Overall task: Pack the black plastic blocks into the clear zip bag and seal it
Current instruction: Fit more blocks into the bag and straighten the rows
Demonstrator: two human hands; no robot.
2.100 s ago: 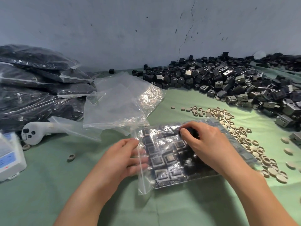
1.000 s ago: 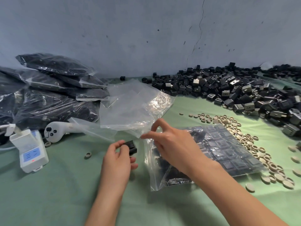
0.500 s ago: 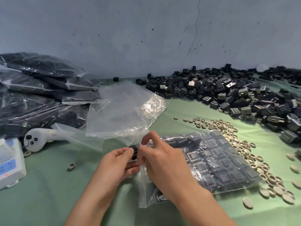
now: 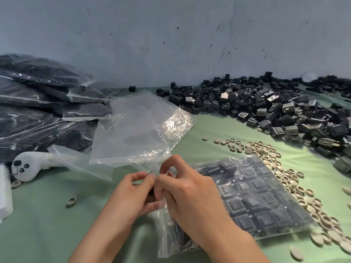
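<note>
My right hand (image 4: 191, 194) pinches up the mouth of the zip bag (image 4: 266, 202), which lies flat on the worktop (image 4: 47, 224) — I reckon so my left hand (image 4: 131, 194), grip curled round one black block (image 4: 151, 192), can feed it in.

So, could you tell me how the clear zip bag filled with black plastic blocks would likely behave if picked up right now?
The clear zip bag would probably sag: its film is thin and crinkled. It likely feels heavy for its size, being tiled with black plastic blocks. Seemingly unsealed, it might spill blocks.
</note>
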